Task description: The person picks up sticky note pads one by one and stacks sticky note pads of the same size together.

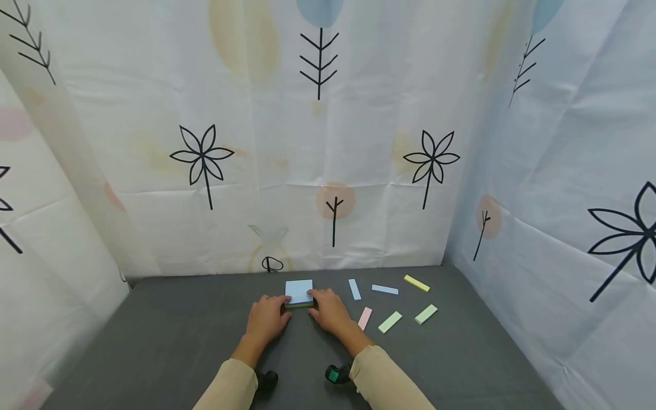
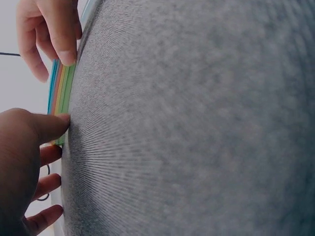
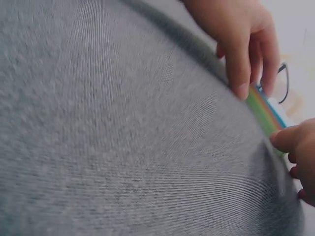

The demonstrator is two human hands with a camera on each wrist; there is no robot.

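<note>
A square stack of sticky notes (image 1: 299, 288) lies on the grey table, light blue on top. Its edge shows layers of blue, orange, yellow and green in the left wrist view (image 2: 61, 93). My left hand (image 1: 265, 320) holds the near left corner, thumb at the front edge and fingers along the side. At the near right corner my right hand (image 1: 330, 310) grips the stack, with its thumb low in front and a fingertip on the top sheet. The right wrist view shows both hands at opposite ends of the layered edge (image 3: 266, 115).
Several narrow sticky-note strips lie right of the stack: blue ones (image 1: 355, 289) (image 1: 385, 290), a yellow one (image 1: 417, 283), green ones (image 1: 390, 322) (image 1: 426, 314), and a pink one (image 1: 364, 318) beside my right forearm. Patterned white curtains (image 1: 266, 228) stand behind the table.
</note>
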